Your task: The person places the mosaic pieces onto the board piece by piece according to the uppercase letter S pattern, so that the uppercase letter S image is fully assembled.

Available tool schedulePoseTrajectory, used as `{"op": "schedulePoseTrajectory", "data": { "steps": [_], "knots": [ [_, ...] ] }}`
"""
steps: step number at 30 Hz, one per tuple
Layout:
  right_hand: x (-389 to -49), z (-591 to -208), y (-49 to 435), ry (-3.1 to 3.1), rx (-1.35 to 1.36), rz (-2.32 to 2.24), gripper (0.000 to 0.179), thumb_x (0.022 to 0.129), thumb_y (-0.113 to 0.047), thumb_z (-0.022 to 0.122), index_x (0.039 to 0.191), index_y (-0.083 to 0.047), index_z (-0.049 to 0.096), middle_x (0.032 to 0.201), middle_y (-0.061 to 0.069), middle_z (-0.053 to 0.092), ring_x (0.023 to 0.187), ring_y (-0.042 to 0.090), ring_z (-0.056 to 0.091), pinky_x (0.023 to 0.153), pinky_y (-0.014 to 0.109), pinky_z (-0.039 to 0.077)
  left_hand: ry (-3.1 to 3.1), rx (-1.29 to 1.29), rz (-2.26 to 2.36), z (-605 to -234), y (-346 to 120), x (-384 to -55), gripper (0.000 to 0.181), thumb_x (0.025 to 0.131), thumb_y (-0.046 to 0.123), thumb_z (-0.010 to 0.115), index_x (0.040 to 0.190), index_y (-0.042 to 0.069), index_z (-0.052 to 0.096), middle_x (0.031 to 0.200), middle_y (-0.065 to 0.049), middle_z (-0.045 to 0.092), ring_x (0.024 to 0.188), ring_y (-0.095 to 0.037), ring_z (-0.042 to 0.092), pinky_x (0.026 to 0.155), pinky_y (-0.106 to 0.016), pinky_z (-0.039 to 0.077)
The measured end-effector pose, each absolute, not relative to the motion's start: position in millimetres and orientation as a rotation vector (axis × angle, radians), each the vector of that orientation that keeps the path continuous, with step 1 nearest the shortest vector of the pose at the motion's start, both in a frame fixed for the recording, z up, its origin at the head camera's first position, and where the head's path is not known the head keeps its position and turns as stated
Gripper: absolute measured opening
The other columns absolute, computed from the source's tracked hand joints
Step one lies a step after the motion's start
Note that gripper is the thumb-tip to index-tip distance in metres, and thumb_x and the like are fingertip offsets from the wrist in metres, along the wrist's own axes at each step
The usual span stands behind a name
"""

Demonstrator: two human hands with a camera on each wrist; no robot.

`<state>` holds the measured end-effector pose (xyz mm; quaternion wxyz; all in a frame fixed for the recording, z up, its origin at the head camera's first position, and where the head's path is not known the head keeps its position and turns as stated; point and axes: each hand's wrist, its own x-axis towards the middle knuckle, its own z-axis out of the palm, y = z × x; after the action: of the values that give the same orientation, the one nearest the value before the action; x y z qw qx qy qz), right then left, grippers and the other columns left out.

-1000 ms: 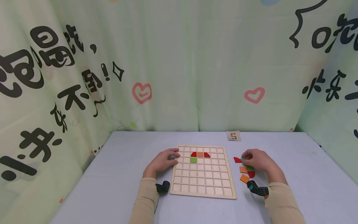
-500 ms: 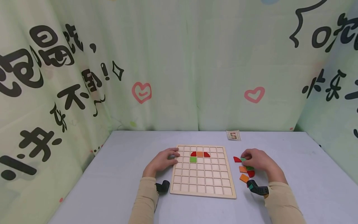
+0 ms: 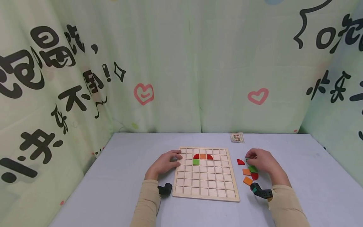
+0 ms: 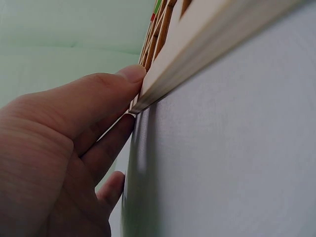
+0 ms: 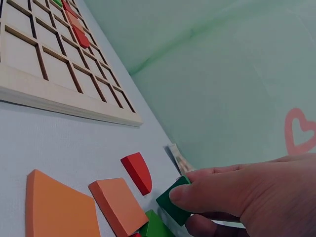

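Observation:
A pale wooden grid board (image 3: 206, 184) lies on the table, with a red quarter-round, an orange square (image 3: 203, 156), another red quarter-round and a light green square (image 3: 196, 162) in its cells. Its left rim is touched by my left hand (image 3: 164, 163); in the left wrist view the thumb (image 4: 113, 86) lies on the rim. To the right of the board, my right hand (image 3: 261, 160) pinches a dark green block (image 5: 174, 201) between thumb and fingers, tilted over the loose pieces. Close beneath it lies another green block (image 3: 252, 169).
Loose on the right are a red quarter-round (image 3: 240, 162), two orange blocks (image 3: 246, 172) and another red piece (image 3: 254, 176). A small patterned card (image 3: 237, 137) lies near the table's back edge, in front of a printed curtain (image 3: 175, 63).
My right hand has shifted slightly up and right with the dark green block, which now tilts between the fingers. More of the green block beneath shows. My left hand stays at the board's rim.

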<state>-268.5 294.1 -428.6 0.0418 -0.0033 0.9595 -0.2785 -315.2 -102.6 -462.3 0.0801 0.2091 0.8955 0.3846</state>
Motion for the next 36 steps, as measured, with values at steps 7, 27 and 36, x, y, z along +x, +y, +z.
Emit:
{"op": "schedulePoseTrajectory", "data": {
  "steps": [7, 27, 36],
  "knots": [
    [-269, -428, 294, 2.947, -0.019, -0.845, 0.019, 0.092, -0.011, 0.064, 0.105, 0.001, 0.067, 0.098, 0.015, 0.064, 0.091, 0.031, 0.056, 0.080, 0.046, 0.055, 2.682, 0.619, 1.149, -462, -102, -315, 0.025, 0.090, 0.011, 0.068, 0.115, 0.008, 0.069, 0.145, -0.003, 0.050, 0.140, -0.028, 0.036, 0.115, -0.046, 0.031],
    [-269, -427, 281, 2.922, -0.046, -1.009, 0.026, 0.092, -0.017, 0.064, 0.112, 0.000, 0.065, 0.105, 0.015, 0.065, 0.095, 0.030, 0.059, 0.081, 0.045, 0.055, 2.680, 0.562, 1.166, -464, -101, -314, 0.023, 0.091, 0.013, 0.068, 0.114, 0.011, 0.070, 0.145, -0.002, 0.050, 0.141, -0.027, 0.036, 0.115, -0.046, 0.030],
    [-269, -420, 250, 2.852, -0.168, -1.213, 0.032, 0.092, -0.021, 0.068, 0.117, 0.000, 0.066, 0.113, 0.018, 0.066, 0.093, 0.026, 0.063, 0.075, 0.037, 0.059, 2.687, 0.568, 1.153, -464, -101, -314, 0.024, 0.091, 0.014, 0.068, 0.115, 0.011, 0.070, 0.145, -0.001, 0.050, 0.141, -0.027, 0.036, 0.115, -0.046, 0.030]
  ]
}}
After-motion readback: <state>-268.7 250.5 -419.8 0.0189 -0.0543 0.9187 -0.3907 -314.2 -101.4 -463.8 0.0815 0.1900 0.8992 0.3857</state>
